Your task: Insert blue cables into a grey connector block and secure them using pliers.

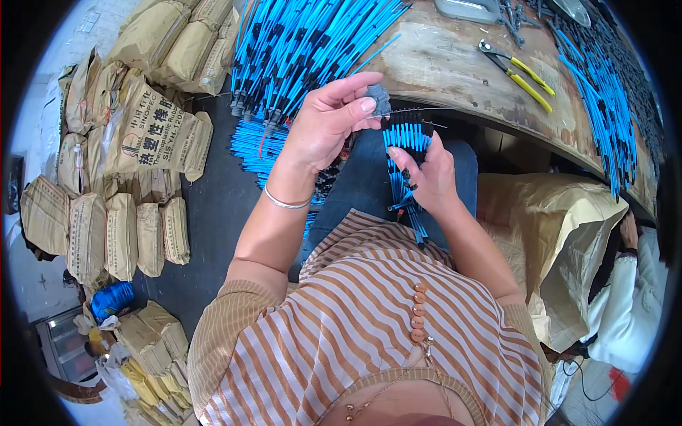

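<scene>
My left hand point(323, 124) pinches a small, lumpy grey piece point(379, 99) between thumb and fingers. From beside it a thin dark strand point(419, 110) runs across toward the right, above my other hand. My right hand point(435, 177) is wrapped round a bundle of thin blue rods with black ends point(406, 135), whose lower ends hang over my lap. What exactly joins the strand to the rods is too small to make out. A large fanned heap of similar blue rods point(305, 50) lies just beyond my left hand, and another bundle point(259, 145) sits under it.
A worn wooden table point(426, 57) stands ahead, bearing yellow-handled pliers point(522, 78), a clear tray point(469, 10) and more blue rods point(604, 106). Stacked brown paper sacks point(153, 131) are at left. At right stands an open paper sack point(547, 234), beside a co-worker's white sleeve point(629, 305).
</scene>
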`<state>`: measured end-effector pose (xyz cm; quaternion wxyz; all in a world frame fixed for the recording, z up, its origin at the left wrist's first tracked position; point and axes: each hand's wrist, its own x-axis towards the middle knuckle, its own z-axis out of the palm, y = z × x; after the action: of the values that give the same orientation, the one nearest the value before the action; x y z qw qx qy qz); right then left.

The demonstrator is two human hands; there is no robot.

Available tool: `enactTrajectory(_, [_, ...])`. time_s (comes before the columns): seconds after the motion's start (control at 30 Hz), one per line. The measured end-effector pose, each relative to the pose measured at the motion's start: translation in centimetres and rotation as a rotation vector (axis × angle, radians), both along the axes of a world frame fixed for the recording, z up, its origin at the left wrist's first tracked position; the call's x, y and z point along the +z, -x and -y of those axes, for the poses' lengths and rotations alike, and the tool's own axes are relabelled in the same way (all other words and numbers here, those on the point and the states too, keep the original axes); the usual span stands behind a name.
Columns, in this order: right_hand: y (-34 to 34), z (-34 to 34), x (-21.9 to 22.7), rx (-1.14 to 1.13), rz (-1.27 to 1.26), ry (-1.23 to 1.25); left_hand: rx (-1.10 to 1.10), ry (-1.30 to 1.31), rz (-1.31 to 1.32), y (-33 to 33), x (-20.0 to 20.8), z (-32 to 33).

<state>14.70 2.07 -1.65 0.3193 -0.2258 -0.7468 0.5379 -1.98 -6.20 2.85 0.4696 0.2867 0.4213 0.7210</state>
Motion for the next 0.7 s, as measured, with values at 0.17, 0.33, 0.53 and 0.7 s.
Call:
enactTrajectory(0.17, [0.2,0.2,0.3,-0.011,-0.009,-0.016,0.078,0.051,-0.087,-0.5,0.2,0.0])
enactTrajectory(0.33, [0.6,0.4,0.3,-0.067,0.019,-0.083,0.096,-0.004,0.130,-1.2,-0.1,0.4])
enactTrajectory(0.53, [1.1,0.4,-0.2,-0.080,-0.032,-0.094,0.231,0.008,-0.346,-2.4,0.0,0.6])
enactTrajectory(0.7, [1.2,0.7,0.2,-0.074,-0.007,-0.047,0.322,0.009,-0.502,-2.6,0.0,0.4])
